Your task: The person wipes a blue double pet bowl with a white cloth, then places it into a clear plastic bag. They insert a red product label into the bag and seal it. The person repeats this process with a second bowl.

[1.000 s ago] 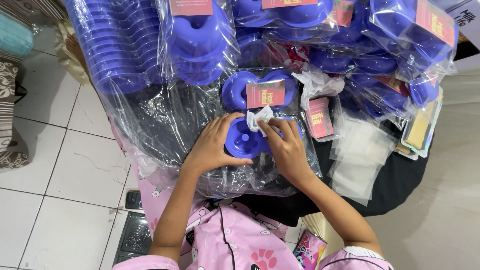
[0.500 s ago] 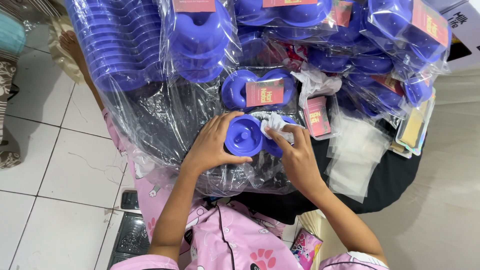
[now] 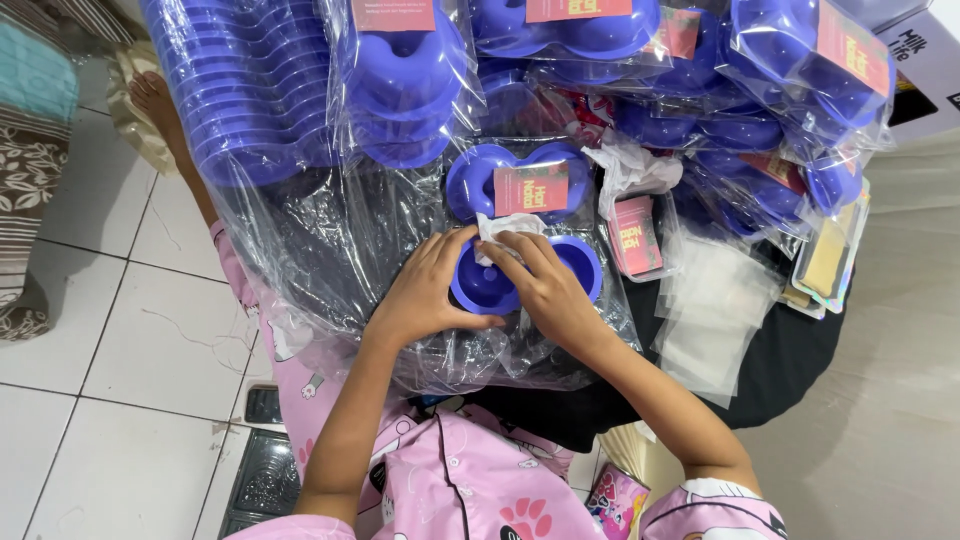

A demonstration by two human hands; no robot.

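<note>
Now both hands are gripping the blue double bowl [image 3: 520, 275]: left hand [image 3: 425, 290] cupping its near rim, right hand [image 3: 545, 285] pressing white tissue [image 3: 498, 228] into it; seating the tissue flat seems next.

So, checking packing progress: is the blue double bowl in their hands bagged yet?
Not bagged: the blue double bowl lies bare between both hands.

Single head view, looking steeply down, close above lap worktop.
</note>
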